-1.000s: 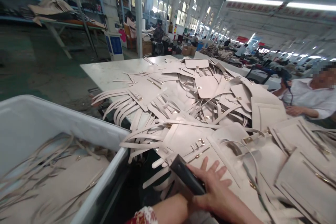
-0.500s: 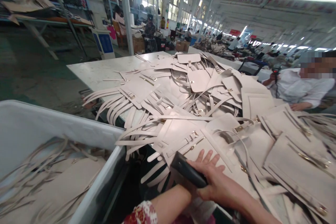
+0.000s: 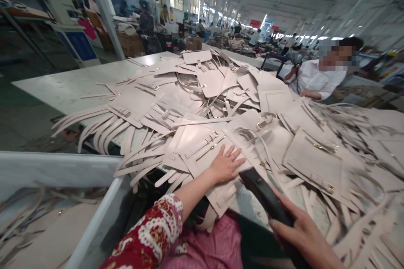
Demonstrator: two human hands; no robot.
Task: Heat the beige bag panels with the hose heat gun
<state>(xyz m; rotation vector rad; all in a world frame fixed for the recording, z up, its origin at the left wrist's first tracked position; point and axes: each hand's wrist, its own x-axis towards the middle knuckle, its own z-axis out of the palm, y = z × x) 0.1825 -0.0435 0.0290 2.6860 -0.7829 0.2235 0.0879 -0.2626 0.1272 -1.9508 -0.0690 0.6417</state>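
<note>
My left hand [image 3: 226, 165] lies flat with spread fingers on a pale beige leather piece [image 3: 205, 151] that carries a buckle and a gold zipper. Just right of it, my right hand [image 3: 298, 222] is wrapped round a black handheld tool [image 3: 267, 195]. The tool's blunt tip is beside the lower right part of the same piece. Many similar beige pieces with straps and buckles are heaped around and behind, some straps hanging over the table's near edge.
A white bin [image 3: 94, 222] with beige strapped pieces stands at the lower left. The white table [image 3: 63, 76] stretches to the back left. A person in a white shirt [image 3: 318, 79] holds a dark device at the right.
The view has turned right. My left hand, earlier hidden, now shows on the leather. My right hand has drawn back to the right with the black tool.
</note>
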